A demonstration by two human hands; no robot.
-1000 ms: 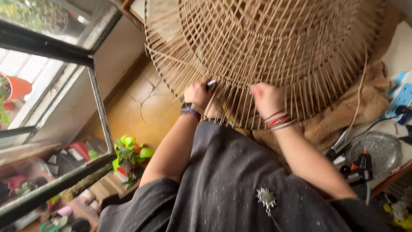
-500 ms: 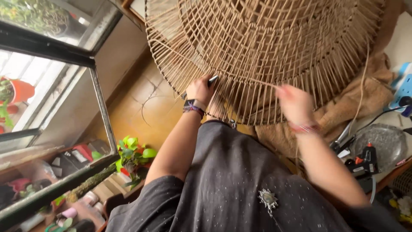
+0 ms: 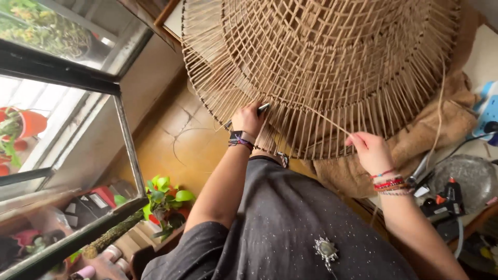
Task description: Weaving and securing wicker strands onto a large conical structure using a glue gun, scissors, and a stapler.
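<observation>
Item: large round openwork basket of pale tan cane (image 3: 321, 67), lying on brown burlap cloth (image 3: 441, 129) across the worktable. Left hand (image 3: 248, 120) clenched round a dark slim tool (image 3: 262, 109) at the rim spokes. Right hand (image 3: 369, 150) pinching a loose cane strand (image 3: 327, 118), drawn taut. Step judged: weaving the border. Next move calls for threading that strand between spokes.

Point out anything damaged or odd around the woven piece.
The wooden surface beneath the wicker frame shows branching cracks. One loose strand runs from the weave to the right hand, apart from the rest. Nothing looks spilled.
</observation>
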